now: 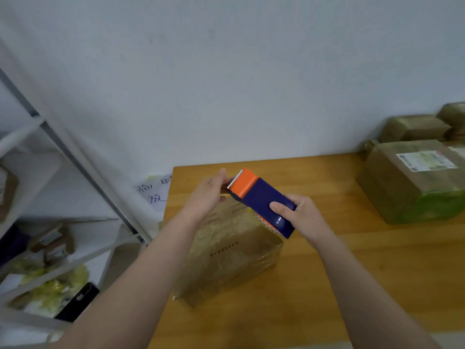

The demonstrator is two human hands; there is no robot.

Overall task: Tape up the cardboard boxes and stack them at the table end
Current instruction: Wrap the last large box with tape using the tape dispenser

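Nearest, right hand (pixel 299 215) wrapped round a blue-and-orange plastic tape dispenser (pixel 261 200); left hand (pixel 208 195) pinching its toothed end, possibly the tape itself (blurred). Beneath, brown cardboard box (pixel 226 255) on wooden table (pixel 327 285). Step: starting a strip. Next: tape end pressed onto box, steady pull along seam.

We see a right hand (pixel 299 215) gripping the rear of a dark blue and orange plastic tape dispenser (pixel 261 200), thumb across its top. A left hand (pixel 208 195) reaches the toothed orange end; we cannot tell whether it pinches anything. Both hover over a brown cardboard box (pixel 226 253) wrapped in glossy clear tape, on a light wooden table (pixel 327 285). Taped brown boxes (pixel 412 182) are stacked at the table's far right, and a white metal shelf (pixel 50 147) stands left.
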